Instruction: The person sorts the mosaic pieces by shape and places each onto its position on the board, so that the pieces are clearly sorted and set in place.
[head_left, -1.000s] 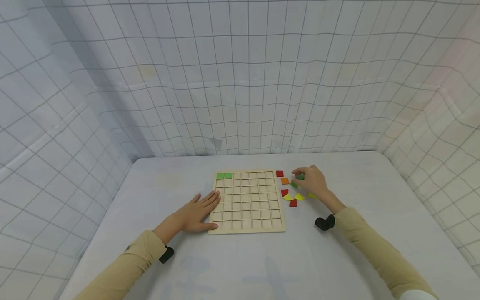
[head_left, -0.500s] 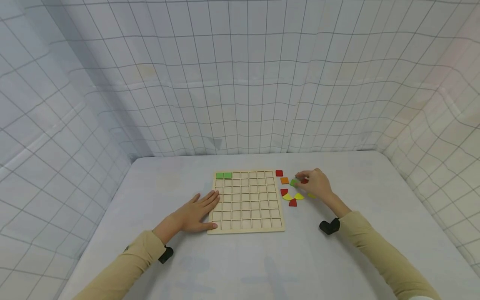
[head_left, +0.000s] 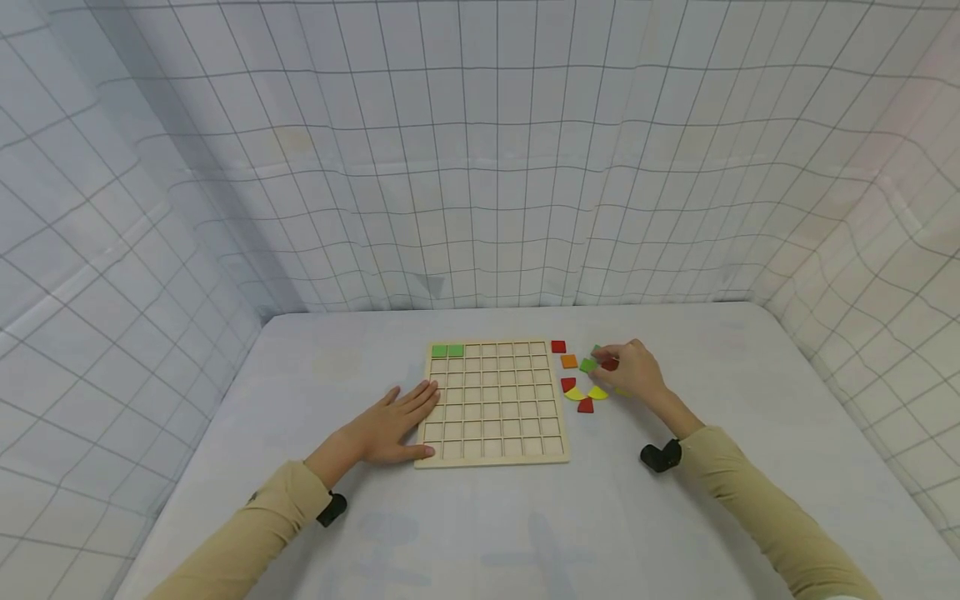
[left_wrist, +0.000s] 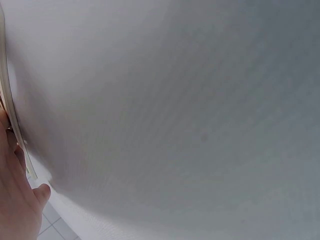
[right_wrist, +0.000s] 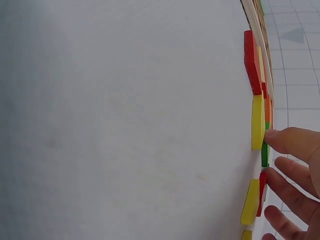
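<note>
My left hand (head_left: 396, 427) lies flat with spread fingers over the left edge of a pale wooden grid board (head_left: 491, 462). Two light green squares (head_left: 447, 351) fill cells at the board's far left corner. To the right of the board, my right hand (head_left: 632, 368) hovers low over loose coloured tiles, thumb and fingers apart. A green tile (head_left: 587, 365) lies by the thumb tip, another green tile (head_left: 596, 350) shows at the fingertips, and a dark red tile (head_left: 611, 364) is partly covered under the hand. In the right wrist view, the thumb and fingers (right_wrist: 295, 142) are spread beside the tiles.
Near the board's right edge lie a red square (head_left: 558, 347), an orange square (head_left: 569, 361), two more red tiles (head_left: 586, 406) and yellow curved tiles (head_left: 597, 392). A white cloth covers the table (head_left: 480, 533); gridded white curtains (head_left: 480, 167) enclose its far side and flanks.
My right hand has shifted slightly right and toward me. A dark green tile between its fingers gives way to a green tile at the fingertips and a red one under the palm. The left hand stays still.
</note>
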